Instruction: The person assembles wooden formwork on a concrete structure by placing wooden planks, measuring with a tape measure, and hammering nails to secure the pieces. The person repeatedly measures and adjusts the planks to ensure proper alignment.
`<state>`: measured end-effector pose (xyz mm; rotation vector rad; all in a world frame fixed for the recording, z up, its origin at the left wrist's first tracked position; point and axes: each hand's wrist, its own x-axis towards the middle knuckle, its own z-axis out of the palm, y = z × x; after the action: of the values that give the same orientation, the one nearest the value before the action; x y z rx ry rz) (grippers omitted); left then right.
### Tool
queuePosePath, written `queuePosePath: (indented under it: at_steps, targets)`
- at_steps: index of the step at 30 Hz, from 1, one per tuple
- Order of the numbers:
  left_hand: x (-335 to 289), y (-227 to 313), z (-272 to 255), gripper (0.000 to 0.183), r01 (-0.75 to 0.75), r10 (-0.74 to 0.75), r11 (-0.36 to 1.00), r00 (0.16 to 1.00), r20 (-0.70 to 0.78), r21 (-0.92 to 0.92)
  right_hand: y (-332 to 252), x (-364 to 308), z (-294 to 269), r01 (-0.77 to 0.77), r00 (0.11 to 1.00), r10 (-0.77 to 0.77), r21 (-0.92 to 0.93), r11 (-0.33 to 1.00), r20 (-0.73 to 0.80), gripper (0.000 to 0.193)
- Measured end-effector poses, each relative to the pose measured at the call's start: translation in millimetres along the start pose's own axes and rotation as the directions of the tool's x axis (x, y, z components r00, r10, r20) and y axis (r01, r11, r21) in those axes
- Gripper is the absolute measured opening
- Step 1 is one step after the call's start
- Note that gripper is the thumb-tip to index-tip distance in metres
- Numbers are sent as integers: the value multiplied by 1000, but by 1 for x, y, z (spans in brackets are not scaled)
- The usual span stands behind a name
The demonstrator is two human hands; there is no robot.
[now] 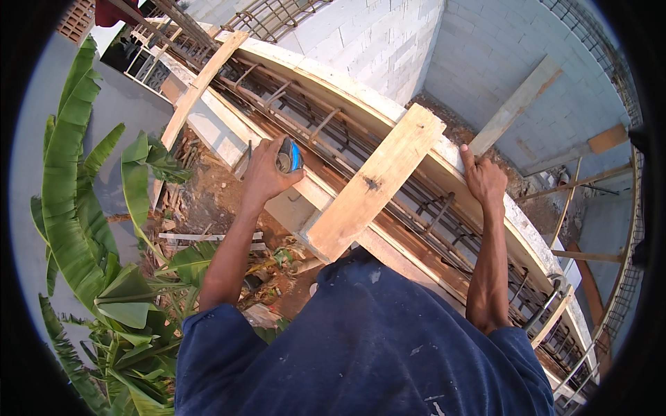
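A: And the left grip (pixel 263 166) is closed around a rounded tool (pixel 291 157) with a blue side, right by the near board (pixel 316 193)! Is that a tape measure?

B: Looks like one, but the hand covers a good part of it, so the kind is hard to swear to

A: Over to the right grip (pixel 485 182), then! It rests at the far board (pixel 361 93), one digit stretched out at the edge

B: The other fingertips curl out of sight, so whether it clasps the wood or merely lies there, nobody can tell

A: Between the boards run steel bars (pixel 325 125), and a short plank (pixel 374 184) bridges the lot, hiding a stretch of them!

B: The navy shirt (pixel 368 333) blocks the lower middle, big green leaves (pixel 66 180) screen the left, and a dark red patch (pixel 114 12) at the top is cut off, too little to name
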<state>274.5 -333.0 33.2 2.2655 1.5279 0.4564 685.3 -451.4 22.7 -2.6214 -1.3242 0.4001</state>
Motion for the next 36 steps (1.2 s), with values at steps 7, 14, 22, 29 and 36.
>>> queuePosePath:
  at_steps: [7,14,22,29,36]
  targets:
    - [-12,-4,9,112,7,-6,1000,999,-33,16,4,1,3,47,998,-47,13,999,-34,79]
    - [26,67,23,50,-412,340,869,900,-272,-274,7,1,6,73,997,-71,57,996,-36,81]
    - [150,142,121,75,-487,486,874,874,-10,-16,8,0,4,74,997,-73,65,995,-12,80]
    - [156,153,116,88,-356,377,920,918,120,-163,9,-1,0,54,998,-57,95,994,34,80]
    - [132,197,98,77,-443,468,860,883,43,-253,8,0,0,71,996,-75,84,994,43,81]
